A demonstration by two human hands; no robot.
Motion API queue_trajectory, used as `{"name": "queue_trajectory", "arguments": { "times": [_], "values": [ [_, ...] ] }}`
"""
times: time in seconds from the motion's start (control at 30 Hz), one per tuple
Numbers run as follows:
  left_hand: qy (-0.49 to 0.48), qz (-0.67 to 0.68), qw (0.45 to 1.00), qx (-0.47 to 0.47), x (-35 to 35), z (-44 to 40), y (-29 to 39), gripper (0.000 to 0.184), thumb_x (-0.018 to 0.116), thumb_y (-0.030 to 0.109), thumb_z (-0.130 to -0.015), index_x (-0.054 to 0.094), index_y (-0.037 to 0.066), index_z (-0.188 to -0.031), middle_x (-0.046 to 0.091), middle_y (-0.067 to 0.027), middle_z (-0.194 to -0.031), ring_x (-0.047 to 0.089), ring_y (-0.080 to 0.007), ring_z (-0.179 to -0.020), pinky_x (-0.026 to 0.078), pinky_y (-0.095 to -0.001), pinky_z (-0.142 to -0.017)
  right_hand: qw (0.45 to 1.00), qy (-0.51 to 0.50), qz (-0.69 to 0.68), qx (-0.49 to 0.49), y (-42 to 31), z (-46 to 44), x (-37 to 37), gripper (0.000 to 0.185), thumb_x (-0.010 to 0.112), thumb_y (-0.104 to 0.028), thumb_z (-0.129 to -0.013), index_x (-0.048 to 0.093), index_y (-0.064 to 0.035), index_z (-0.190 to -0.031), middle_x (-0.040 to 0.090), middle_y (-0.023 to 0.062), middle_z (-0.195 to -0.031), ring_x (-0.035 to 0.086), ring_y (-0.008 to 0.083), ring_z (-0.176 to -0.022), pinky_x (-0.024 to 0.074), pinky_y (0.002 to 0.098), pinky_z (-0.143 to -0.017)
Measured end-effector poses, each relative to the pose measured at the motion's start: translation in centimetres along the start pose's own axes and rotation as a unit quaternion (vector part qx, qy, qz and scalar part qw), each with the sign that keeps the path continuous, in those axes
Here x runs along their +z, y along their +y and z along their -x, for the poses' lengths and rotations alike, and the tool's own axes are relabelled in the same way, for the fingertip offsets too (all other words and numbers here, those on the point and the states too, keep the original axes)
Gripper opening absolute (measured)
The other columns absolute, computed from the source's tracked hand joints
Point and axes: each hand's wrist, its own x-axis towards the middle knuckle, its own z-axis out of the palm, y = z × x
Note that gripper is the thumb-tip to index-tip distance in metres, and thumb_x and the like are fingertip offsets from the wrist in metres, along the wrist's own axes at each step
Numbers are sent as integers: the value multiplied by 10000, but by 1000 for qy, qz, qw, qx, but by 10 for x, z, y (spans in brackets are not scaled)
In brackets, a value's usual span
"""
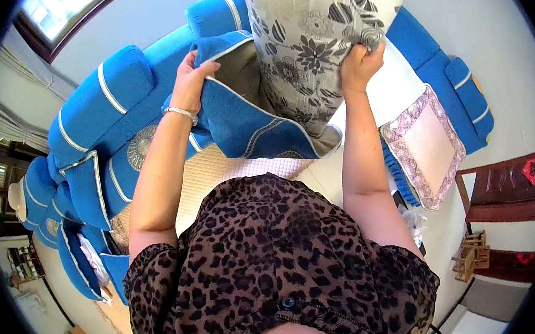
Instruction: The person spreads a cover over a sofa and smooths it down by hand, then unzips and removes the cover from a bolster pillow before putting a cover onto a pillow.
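Observation:
My left hand [189, 82] is closed on the edge of a blue fabric cover [245, 125] with white trim, whose mouth gapes open and shows a grey-brown lining. A large cushion [303, 51] in pale fabric with grey and black flowers stands upright, its lower end inside the cover's mouth. At the cushion's right side, my right hand [363, 63] grips a bunched fold of its floral fabric. The top of the cushion runs out of view.
A blue sofa [106, 115] with white-trimmed cushions curves along the left and behind. A pink-bordered square pad [429, 147] lies at the right. Farther right are a wooden stool [472, 256] and a dark red door [508, 187]. A window [62, 0] is at the upper left.

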Motion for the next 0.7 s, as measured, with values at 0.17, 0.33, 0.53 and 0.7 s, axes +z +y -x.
{"name": "queue_trajectory", "arguments": {
  "times": [0.17,0.33,0.53,0.7],
  "values": [
    [8,-35,999,-13,-28,1,-24,384,667,35,-733,548,49,-1098,625,-33,-925,588,-131,-785,481,-266,-724,995,-39,-84,-22,-13,2,-15,173,428,-99,-813,537,17,-881,590,88,-649,508,158,-539,433,313,-539],
    [51,-59,997,-11,-50,9,-52,373,644,30,-725,561,28,-1089,633,-43,-928,589,-143,-793,477,-276,-742,998,56,14,-34,-54,-38,-37,271,426,-51,-818,603,60,-989,633,149,-865,566,221,-747,459,338,-679],
    [118,-52,991,-20,-81,-3,-34,292,647,40,-724,602,5,-1010,651,-75,-892,620,-175,-777,500,-306,-701,942,16,274,-191,23,-147,-96,203,528,-70,-824,621,50,-959,645,202,-912,627,305,-755,490,359,-688],
    [147,-125,980,43,-111,-32,9,405,680,123,-732,599,-50,-1090,652,-121,-966,624,-206,-834,500,-307,-742,997,-24,-62,40,41,-153,-86,199,563,-105,-830,605,55,-940,653,185,-862,609,289,-732,490,361,-695]
  ]
}}
